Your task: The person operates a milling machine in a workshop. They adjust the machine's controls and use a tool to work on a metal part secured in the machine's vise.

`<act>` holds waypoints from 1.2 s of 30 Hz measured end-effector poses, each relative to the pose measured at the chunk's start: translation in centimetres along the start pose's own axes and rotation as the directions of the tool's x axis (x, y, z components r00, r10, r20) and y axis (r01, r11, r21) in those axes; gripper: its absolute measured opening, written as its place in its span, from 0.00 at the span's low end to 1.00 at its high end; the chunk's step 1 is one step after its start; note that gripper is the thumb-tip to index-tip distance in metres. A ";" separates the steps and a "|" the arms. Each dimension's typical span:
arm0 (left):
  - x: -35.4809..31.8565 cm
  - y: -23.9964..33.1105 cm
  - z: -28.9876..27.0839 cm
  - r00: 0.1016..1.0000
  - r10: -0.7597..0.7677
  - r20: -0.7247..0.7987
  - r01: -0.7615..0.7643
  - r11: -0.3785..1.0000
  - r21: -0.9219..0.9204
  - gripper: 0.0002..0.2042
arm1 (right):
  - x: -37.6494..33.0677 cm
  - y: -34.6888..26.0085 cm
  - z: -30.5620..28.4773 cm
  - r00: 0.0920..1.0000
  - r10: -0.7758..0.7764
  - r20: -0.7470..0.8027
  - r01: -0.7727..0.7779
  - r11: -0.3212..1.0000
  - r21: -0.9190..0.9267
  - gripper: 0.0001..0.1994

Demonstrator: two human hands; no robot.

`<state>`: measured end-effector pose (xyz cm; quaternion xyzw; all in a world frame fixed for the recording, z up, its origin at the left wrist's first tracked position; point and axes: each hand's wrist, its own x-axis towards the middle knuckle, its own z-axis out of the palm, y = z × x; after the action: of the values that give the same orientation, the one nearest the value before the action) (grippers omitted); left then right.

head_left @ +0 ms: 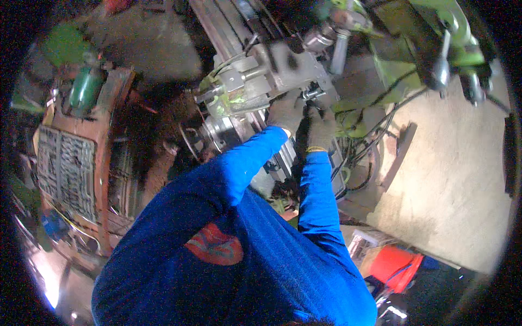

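Both my hands wear grey-brown work gloves and are close together at the near side of a grey metal machine vise (293, 68), which sits on a long slotted machine table (217, 24). My left hand (285, 113) is against the vise's near edge, its fingers bent and closed. Just right of it, my right hand (322, 129) reaches up with its fingers curled together. A small shiny metal cylinder, like a bolt or screw end (313, 94), shows at the fingertips. Dimness and blur hide what the fingers grip.
A green machine head with a metal spindle (340, 49) hangs beyond the vise. A handwheel (190, 141) stands left, cables (361, 157) right. At far left a wooden bench (103, 125) holds a green bottle (86, 89) and a tool tray (68, 171). A pale board (451, 179) lies right, above a red container (396, 267).
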<state>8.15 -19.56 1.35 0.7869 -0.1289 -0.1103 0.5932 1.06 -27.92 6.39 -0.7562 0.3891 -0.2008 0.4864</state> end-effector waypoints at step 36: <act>4.3 4.6 -4.0 0.756 0.574 0.315 -0.634 0.762 0.134 0.18 | 0.0 2.5 4.2 0.815 -0.568 -0.114 0.505 0.793 -0.341 0.16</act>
<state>13.17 -18.57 6.74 0.7450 -0.4645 0.0042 0.4787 2.91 -26.07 2.26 -0.8736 0.2318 -0.3498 0.2463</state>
